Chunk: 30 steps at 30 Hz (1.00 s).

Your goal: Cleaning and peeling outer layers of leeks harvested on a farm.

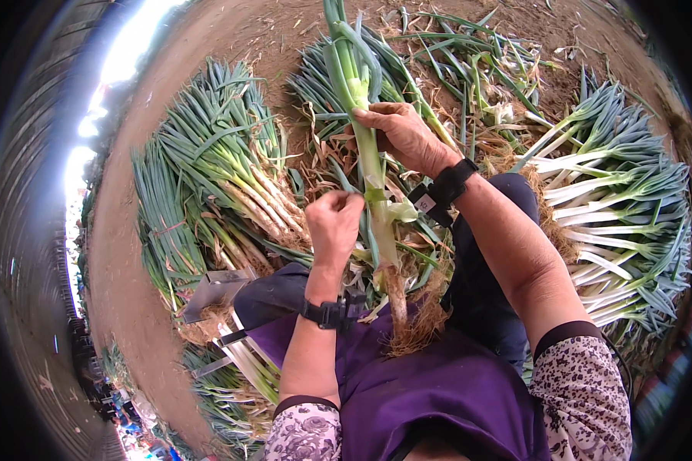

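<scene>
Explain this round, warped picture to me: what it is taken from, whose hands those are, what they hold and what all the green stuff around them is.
There is only one picture, taken by a wide fisheye camera worn on a person's head and looking down, which is why the edges curve and go dark. No machine is at work; the two forearms coming up from the bottom edge belong to the wearer, and each wrist carries a black strap.

The right hand grips a long green onion around its pale stalk, holding it upright with the roots hanging low over a purple apron. The left hand is closed just beside the stalk, pinching a loose outer leaf, as far as I can tell.

On the bare dirt ground lie heaps of the same onions: a dirtier pile on the left and a pile with clean white stalks on the right. Dry peelings lie between.
</scene>
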Motion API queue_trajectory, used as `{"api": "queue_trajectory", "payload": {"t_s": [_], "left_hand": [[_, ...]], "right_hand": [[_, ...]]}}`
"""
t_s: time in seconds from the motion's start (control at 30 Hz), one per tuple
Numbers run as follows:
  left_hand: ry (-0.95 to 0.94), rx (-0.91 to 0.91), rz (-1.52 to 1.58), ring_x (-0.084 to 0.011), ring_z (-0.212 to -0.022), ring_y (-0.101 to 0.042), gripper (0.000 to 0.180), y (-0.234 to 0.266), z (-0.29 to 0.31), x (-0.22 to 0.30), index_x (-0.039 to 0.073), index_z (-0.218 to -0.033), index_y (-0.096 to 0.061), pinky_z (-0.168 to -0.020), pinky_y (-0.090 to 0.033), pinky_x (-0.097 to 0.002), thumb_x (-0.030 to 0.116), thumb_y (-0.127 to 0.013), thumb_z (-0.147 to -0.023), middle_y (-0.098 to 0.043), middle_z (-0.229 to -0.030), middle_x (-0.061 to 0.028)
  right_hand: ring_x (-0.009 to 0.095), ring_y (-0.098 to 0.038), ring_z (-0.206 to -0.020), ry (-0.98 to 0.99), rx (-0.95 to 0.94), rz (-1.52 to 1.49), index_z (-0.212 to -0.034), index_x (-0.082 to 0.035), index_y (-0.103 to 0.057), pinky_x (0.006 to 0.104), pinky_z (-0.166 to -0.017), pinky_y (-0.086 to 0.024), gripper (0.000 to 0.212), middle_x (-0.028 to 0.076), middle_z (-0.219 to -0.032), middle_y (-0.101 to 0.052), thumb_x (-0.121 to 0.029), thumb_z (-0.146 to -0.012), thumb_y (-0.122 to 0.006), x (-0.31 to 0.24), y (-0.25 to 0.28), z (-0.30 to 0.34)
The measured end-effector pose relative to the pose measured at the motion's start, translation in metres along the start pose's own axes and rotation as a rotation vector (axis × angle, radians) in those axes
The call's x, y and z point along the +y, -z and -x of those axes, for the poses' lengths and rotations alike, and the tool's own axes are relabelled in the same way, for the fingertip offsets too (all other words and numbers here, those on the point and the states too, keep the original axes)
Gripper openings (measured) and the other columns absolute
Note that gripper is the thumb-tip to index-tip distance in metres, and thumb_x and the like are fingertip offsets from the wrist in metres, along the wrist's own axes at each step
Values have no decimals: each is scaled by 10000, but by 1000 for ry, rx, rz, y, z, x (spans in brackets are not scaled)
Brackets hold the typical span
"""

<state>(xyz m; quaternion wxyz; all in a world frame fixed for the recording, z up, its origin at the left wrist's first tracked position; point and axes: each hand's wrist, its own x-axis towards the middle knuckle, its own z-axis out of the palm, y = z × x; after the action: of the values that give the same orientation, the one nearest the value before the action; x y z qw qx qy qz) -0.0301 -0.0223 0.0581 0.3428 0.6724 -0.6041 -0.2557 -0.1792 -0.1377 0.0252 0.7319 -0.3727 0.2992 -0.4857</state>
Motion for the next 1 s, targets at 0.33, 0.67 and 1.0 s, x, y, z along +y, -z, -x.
{"api": "queue_trajectory", "payload": {"t_s": [0.33,0.67,1.0], "left_hand": [[-513,126,-276,-194,-674,-552,138,4,3,20,23,-812,-559,-578,-458,-316,96,-673,-792,-558,-768,-60],[-225,65,73,-88,-601,-529,182,1,22,-11,5,-791,-473,-564,-435,-225,117,-540,-918,-582,-663,-44],[91,-188,-91,-207,-633,-597,326,33,88,-72,-50,-905,-591,-593,-482,-320,264,-652,-838,-618,-676,-115]], "right_hand": [[185,-629,-736,28,6,123,-1075,65,-539,310,-683,-534,306,99,-886,-619,-181,-895,-573,19,-8,-5],[180,-628,-717,-22,106,75,-1081,73,-547,302,-649,-521,315,97,-865,-621,-172,-888,-588,26,-4,-13],[193,-592,-789,-43,56,-268,-1119,54,-502,344,-761,-502,303,113,-932,-601,-182,-930,-509,11,-15,-6]]}}
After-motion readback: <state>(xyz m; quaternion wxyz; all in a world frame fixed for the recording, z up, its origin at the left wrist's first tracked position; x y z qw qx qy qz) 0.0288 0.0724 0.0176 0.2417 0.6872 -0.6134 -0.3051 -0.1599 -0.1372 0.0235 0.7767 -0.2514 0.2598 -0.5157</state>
